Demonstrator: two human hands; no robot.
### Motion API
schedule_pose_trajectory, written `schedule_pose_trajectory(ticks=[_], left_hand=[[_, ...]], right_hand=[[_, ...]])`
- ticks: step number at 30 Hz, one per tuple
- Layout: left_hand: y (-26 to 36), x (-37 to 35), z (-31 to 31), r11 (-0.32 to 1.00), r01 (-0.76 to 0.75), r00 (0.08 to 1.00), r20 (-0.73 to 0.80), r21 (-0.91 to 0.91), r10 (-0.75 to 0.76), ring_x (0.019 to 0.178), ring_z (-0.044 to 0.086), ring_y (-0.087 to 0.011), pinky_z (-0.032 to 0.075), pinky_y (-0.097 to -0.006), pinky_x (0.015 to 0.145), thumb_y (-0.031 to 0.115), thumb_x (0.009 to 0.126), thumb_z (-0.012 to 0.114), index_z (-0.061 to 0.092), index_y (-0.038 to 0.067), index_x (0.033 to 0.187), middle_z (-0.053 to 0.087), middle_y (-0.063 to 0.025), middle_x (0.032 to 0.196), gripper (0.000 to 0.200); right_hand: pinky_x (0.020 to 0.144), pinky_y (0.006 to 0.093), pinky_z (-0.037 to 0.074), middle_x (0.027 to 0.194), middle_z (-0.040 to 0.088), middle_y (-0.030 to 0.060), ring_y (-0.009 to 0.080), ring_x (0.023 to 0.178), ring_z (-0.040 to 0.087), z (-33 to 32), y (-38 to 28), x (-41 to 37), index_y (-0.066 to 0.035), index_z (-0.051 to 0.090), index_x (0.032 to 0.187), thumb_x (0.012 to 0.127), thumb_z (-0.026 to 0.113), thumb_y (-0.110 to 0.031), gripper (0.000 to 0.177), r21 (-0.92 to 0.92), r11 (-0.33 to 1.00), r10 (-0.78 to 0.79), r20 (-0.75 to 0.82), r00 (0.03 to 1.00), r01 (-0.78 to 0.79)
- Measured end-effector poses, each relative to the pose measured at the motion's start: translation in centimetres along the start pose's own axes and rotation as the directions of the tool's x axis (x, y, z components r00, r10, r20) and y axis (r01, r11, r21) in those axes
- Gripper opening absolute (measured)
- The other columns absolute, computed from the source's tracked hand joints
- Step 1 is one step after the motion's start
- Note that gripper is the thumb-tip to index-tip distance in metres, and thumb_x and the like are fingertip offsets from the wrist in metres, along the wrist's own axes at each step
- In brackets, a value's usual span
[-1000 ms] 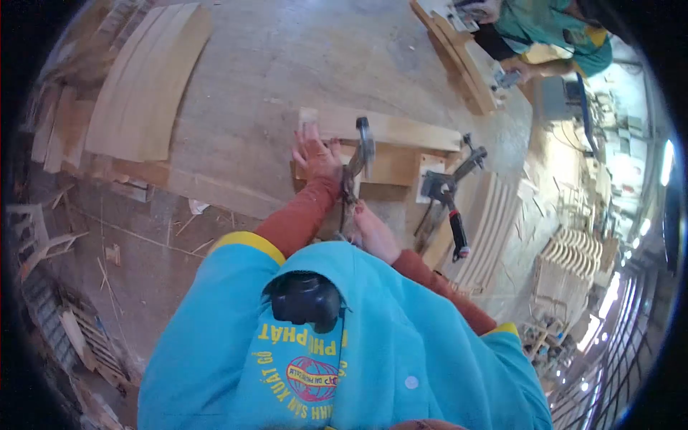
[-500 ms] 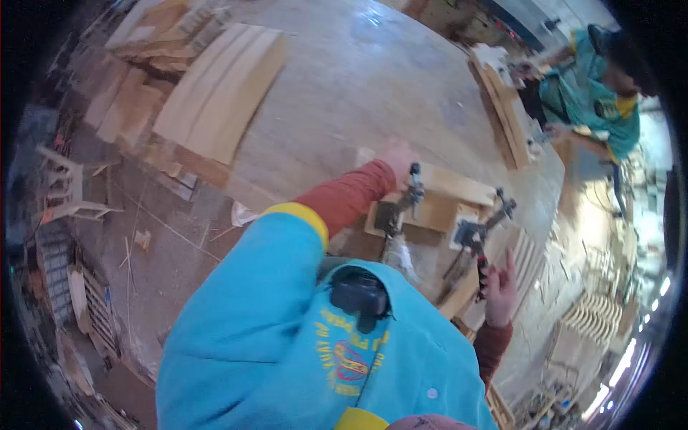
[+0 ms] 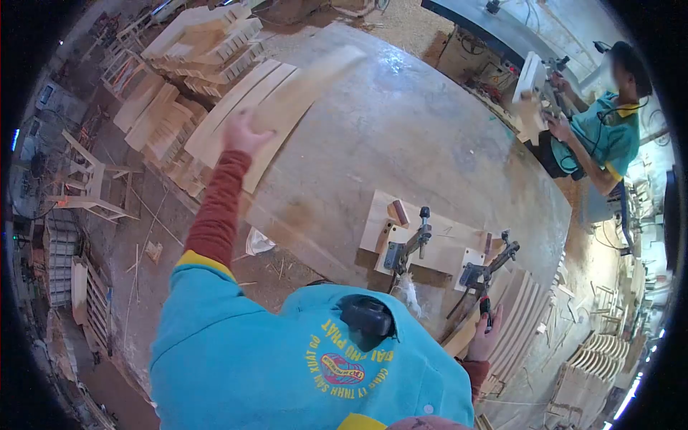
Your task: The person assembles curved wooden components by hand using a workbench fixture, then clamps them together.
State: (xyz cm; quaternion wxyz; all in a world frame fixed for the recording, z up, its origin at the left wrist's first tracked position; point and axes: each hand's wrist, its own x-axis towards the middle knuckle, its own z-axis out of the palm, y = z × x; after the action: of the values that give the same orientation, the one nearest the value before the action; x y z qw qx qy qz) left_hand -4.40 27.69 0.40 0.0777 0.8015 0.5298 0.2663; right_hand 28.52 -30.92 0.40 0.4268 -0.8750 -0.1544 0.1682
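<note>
My left hand point(image 3: 244, 132) reaches over several curved wooden boards point(image 3: 233, 111) at the left of the table, its thumb spread from the fingers. Just beyond it, a pale board point(image 3: 315, 79) is smeared by motion over the pile; firm contact with the hand does not show. My right hand point(image 3: 486, 337) is closed around a black-and-red handle point(image 3: 485, 312) beside the right clamp point(image 3: 491, 265). Ahead of me is a wooden jig point(image 3: 444, 233), carrying that clamp and a left clamp point(image 3: 408, 247), with small reddish-brown blocks on top.
The large table point(image 3: 401, 136) spreads out ahead. More curved boards point(image 3: 516, 315) lie near my right hand. At the far right a co-worker point(image 3: 595, 136) handles a wooden piece. Stacked wood point(image 3: 208, 43) and a chair frame point(image 3: 93, 179) stand to the left.
My left hand has swung from the jig to the left pile. The board that was in the jig is gone from it, and a blurred board shows over the pile. My right hand has shifted slightly downward.
</note>
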Motion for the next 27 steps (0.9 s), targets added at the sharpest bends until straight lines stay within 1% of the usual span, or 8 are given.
schedule_pose_trajectory(ticks=[2, 9, 12, 15, 17, 18, 24, 27], left_hand=[[-8.1, 1.8, 0.6, 0.967, 0.124, 0.991, -0.081, 0.221, -0.108, 0.112, 0.049, -0.0315, 0.038, -0.0380, 0.097, 0.046, 0.052, 0.079, 0.056, 0.007, 0.117, 0.052, -0.0175, 0.120, 0.079], [-16.1, 2.9, 1.8, 0.917, 0.281, 0.945, 0.087, 0.282, -0.316, 0.122, 0.040, -0.0315, 0.032, -0.0372, 0.103, 0.048, 0.053, 0.079, 0.049, 0.005, 0.127, 0.046, -0.0172, 0.130, 0.090], [-16.1, 2.8, 2.0, 0.929, 0.286, 0.945, 0.095, 0.234, -0.314, 0.126, 0.035, -0.0326, 0.029, -0.0391, 0.106, 0.052, 0.053, 0.078, 0.048, 0.007, 0.129, 0.042, -0.0180, 0.133, 0.093], [-17.0, 3.0, 2.3, 0.940, 0.277, 0.945, 0.121, 0.198, -0.304, 0.127, 0.034, -0.0321, 0.027, -0.0392, 0.107, 0.051, 0.052, 0.079, 0.046, 0.008, 0.131, 0.041, -0.0180, 0.134, 0.095], [-17.0, 2.7, 2.3, 0.939, 0.285, 0.941, 0.129, 0.195, -0.312, 0.128, 0.034, -0.0319, 0.027, -0.0395, 0.107, 0.051, 0.052, 0.079, 0.046, 0.008, 0.131, 0.041, -0.0183, 0.134, 0.096], [-16.8, 2.6, 2.2, 0.940, 0.281, 0.941, 0.137, 0.193, -0.309, 0.127, 0.034, -0.0318, 0.027, -0.0397, 0.107, 0.050, 0.052, 0.079, 0.045, 0.008, 0.131, 0.041, -0.0185, 0.134, 0.096], [-17.5, 2.3, 2.8, 0.959, 0.237, 0.965, 0.080, 0.156, -0.252, 0.122, 0.042, -0.0320, 0.032, -0.0391, 0.103, 0.046, 0.052, 0.081, 0.046, 0.005, 0.130, 0.046, -0.0192, 0.129, 0.095], [-18.2, 2.9, 2.8, 0.969, 0.214, 0.972, 0.072, 0.122, -0.224, 0.117, 0.047, -0.0320, 0.035, -0.0377, 0.101, 0.044, 0.052, 0.081, 0.048, 0.004, 0.128, 0.050, -0.0193, 0.125, 0.093]], right_hand=[[0.084, 0.0287, 0.042, 0.113, 0.055, 0.0121, 0.0180, 0.097, 0.053, 0.2, 0.0, 0.4, -0.003, 0.033, 0.137, 0.093, 0.049, -0.016, 0.049, -0.049, 0.998, -0.046, -0.047, 0.998, 0.044], [0.072, 0.0253, 0.045, 0.113, 0.047, 0.0060, 0.0155, 0.091, 0.051, 0.1, -0.1, 1.0, -0.015, 0.033, 0.140, 0.093, 0.048, -0.022, 0.049, 0.047, 0.998, -0.036, 0.038, 0.999, 0.035], [0.074, 0.0281, 0.047, 0.119, 0.048, 0.0099, 0.0188, 0.098, 0.053, -0.6, -1.6, 1.0, -0.013, 0.036, 0.138, 0.091, 0.051, -0.022, 0.049, 0.722, 0.657, 0.219, 0.093, 0.971, -0.217], [0.079, 0.0270, 0.045, 0.116, 0.052, 0.0104, 0.0209, 0.096, 0.055, -2.0, 8.3, 1.9, -0.004, 0.029, 0.139, 0.087, 0.054, -0.012, 0.058, 0.719, 0.695, 0.176, -0.140, 0.974, -0.022], [0.084, 0.0296, 0.044, 0.116, 0.051, 0.0140, 0.0247, 0.101, 0.053, -3.0, 17.3, 2.5, -0.001, 0.032, 0.136, 0.082, 0.058, -0.016, 0.062, 0.125, 0.989, 0.108, -0.189, 0.976, -0.085], [0.086, 0.0310, 0.044, 0.116, 0.051, 0.0158, 0.0266, 0.104, 0.052, -3.4, 19.6, 2.1, 0.000, 0.033, 0.135, 0.079, 0.060, -0.017, 0.064, -0.212, 0.971, 0.072, -0.190, 0.979, -0.112], [0.099, 0.0413, 0.035, 0.123, 0.044, 0.0258, 0.0393, 0.115, 0.043, 1.9, 23.3, -1.9, 0.004, 0.038, 0.130, 0.068, 0.072, -0.027, 0.077, -0.692, 0.695, -0.010, -0.285, 0.959, -0.198], [0.102, 0.0422, 0.030, 0.129, 0.041, 0.0261, 0.0391, 0.122, 0.036, 1.6, 23.3, -3.0, 0.003, 0.031, 0.134, 0.074, 0.071, -0.035, 0.082, -0.720, 0.669, 0.046, -0.205, 0.978, -0.182]])
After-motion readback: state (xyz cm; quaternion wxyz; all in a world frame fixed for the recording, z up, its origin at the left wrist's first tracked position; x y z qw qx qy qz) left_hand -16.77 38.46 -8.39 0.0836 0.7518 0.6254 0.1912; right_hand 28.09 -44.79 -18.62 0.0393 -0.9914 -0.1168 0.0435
